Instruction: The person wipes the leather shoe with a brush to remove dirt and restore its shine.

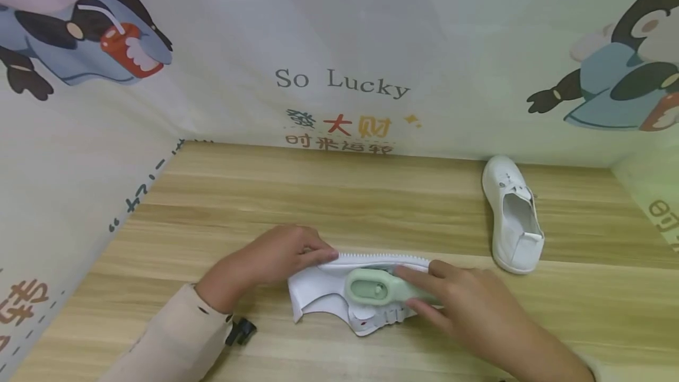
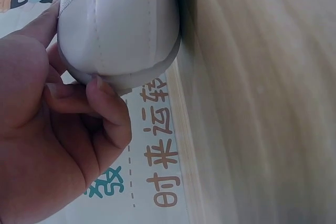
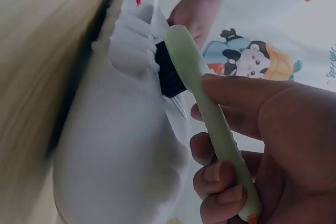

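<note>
A white shoe (image 1: 318,287) lies on its side on the wooden surface, ridged sole edge away from me and opening toward me. My left hand (image 1: 281,252) grips its heel end; in the left wrist view the fingers curl at the sole by the heel (image 2: 123,30). In my right hand (image 1: 472,299) is a light green brush (image 1: 366,286), fingers wrapped round its handle (image 3: 215,121). The brush's dark bristles (image 3: 170,72) touch the upper side of the shoe, near the laces. The right hand is at the toe end.
A second white shoe (image 1: 517,223) stands upright at the back right, toe toward the rear wall. A small black object (image 1: 244,331) is beside the left sleeve. Printed sheets (image 1: 345,28) with cartoon figures wall in the wooden surface (image 1: 276,181).
</note>
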### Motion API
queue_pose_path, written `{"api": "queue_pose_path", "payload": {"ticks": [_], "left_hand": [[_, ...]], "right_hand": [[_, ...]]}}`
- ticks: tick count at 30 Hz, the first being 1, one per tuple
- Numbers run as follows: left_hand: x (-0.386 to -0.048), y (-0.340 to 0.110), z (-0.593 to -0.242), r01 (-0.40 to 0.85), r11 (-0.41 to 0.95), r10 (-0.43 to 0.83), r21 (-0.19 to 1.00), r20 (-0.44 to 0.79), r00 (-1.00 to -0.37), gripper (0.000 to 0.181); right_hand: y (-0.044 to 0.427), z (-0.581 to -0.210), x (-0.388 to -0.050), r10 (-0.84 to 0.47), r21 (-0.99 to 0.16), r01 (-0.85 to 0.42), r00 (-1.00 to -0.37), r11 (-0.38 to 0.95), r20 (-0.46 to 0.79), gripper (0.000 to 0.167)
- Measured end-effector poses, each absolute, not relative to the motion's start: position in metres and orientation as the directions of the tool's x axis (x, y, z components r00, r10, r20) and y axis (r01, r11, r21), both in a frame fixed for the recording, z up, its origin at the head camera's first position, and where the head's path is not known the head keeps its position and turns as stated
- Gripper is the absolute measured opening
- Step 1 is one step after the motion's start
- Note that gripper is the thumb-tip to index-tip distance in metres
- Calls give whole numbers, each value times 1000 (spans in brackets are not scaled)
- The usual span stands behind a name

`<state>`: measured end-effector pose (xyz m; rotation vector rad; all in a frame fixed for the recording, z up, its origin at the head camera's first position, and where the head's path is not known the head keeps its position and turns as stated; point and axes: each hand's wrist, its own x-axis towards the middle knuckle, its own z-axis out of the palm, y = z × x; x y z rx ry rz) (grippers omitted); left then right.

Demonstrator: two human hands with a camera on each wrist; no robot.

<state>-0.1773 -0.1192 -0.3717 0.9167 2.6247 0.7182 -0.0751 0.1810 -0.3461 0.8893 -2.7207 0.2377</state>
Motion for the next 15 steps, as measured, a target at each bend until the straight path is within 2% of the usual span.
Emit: {"api": "queue_pose_path", "payload": {"ticks": [7, 15], "left_hand": [[-179, -121, -372, 514, 678, 638, 526, -73, -766, 29], [-178, -118, -373, 518, 675, 647, 525, -85, -758, 30]], "right_hand": [[172, -355, -77, -580, -52, -638, -728, 768, 364, 46], [174, -354, -73, -555, -66, -605, -764, 794, 329, 42]]}}
